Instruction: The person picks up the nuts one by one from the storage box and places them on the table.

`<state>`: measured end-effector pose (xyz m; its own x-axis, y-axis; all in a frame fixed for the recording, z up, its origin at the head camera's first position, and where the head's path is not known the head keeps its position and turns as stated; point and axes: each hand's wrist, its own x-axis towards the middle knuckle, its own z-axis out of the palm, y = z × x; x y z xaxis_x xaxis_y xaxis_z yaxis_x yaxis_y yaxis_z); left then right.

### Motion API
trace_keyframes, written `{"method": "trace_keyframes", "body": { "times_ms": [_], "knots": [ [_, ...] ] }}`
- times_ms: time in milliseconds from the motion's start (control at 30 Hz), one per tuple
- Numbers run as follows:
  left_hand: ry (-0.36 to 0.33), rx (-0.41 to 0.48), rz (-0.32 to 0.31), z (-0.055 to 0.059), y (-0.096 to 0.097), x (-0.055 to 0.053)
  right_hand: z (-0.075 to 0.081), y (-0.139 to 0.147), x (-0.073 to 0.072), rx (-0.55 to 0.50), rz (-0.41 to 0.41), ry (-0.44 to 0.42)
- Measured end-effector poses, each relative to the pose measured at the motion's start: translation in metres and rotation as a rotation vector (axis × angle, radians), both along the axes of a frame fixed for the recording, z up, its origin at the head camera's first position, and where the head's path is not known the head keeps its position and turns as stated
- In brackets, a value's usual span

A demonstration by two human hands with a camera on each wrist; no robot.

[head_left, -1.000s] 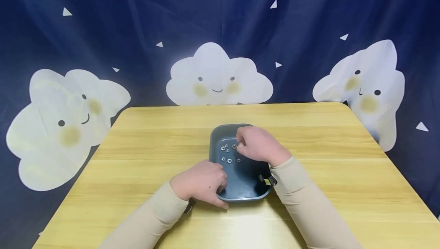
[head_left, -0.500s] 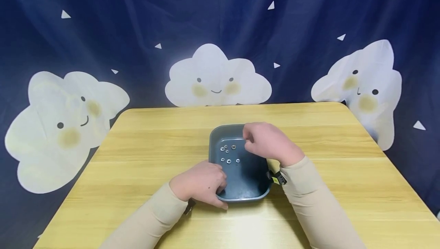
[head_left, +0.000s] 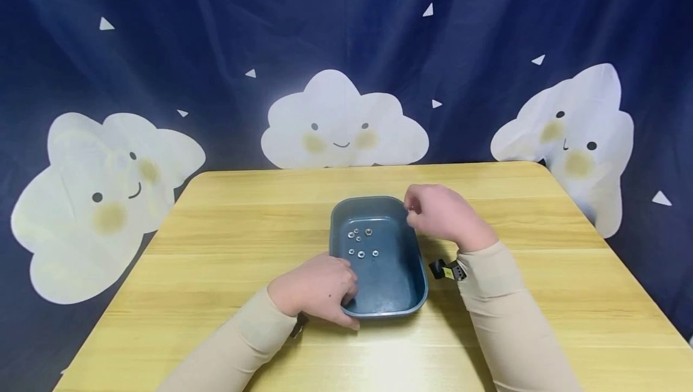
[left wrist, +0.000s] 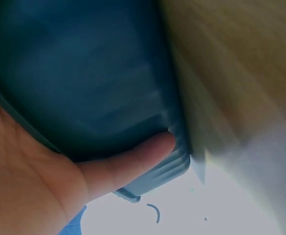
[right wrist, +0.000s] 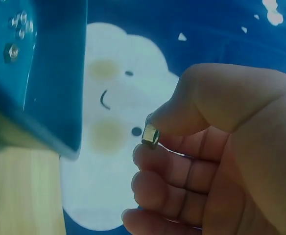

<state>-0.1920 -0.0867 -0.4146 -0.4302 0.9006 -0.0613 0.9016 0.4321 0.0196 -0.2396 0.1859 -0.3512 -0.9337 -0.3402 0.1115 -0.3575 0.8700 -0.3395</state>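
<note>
A dark blue-grey rectangular tray (head_left: 392, 290) stands on the table, with several small metal nuts (head_left: 361, 254) lying in its far left part. My left hand (head_left: 316, 288) grips the tray's near left wall, fingers over the rim. In the left wrist view its thumb (left wrist: 128, 164) lies along the outside of the tray wall. My right hand (head_left: 446, 216) is at the far right corner of the tray, about rim height. Between thumb and index finger it pinches one metal nut (right wrist: 150, 135), seen clearly in the right wrist view; the other fingers are curled.
The wooden table (head_left: 243, 211) extends on all sides of the tray. Behind it hangs a dark blue curtain (head_left: 216, 31) printed with white clouds and triangles. A black wrist camera (head_left: 448, 270) hangs under the right sleeve, just outside the tray's right wall.
My right hand has moved right from over the tray's inside to its far right corner, the nut now showing in its pinch. The left hand and tray hold still.
</note>
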Motion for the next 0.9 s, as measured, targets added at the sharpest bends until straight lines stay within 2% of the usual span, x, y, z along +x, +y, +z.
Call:
{"method": "trace_keyframes", "body": {
  "times_ms": [200,533,700,900],
  "knots": [
    [0.001,0.004,0.002,-0.001,0.0,-0.001,-0.009,0.012,-0.009,0.03,-0.028,-0.027],
    [-0.014,0.008,-0.014,0.0,-0.003,-0.003,-0.036,0.024,-0.025,0.074,-0.042,-0.149],
    [-0.018,0.008,-0.019,0.001,-0.005,-0.006,-0.047,0.027,-0.028,0.088,-0.031,-0.207],
    [-0.017,0.009,-0.016,0.001,-0.006,-0.007,-0.055,0.032,-0.03,0.102,-0.039,-0.227]
  ]
}}
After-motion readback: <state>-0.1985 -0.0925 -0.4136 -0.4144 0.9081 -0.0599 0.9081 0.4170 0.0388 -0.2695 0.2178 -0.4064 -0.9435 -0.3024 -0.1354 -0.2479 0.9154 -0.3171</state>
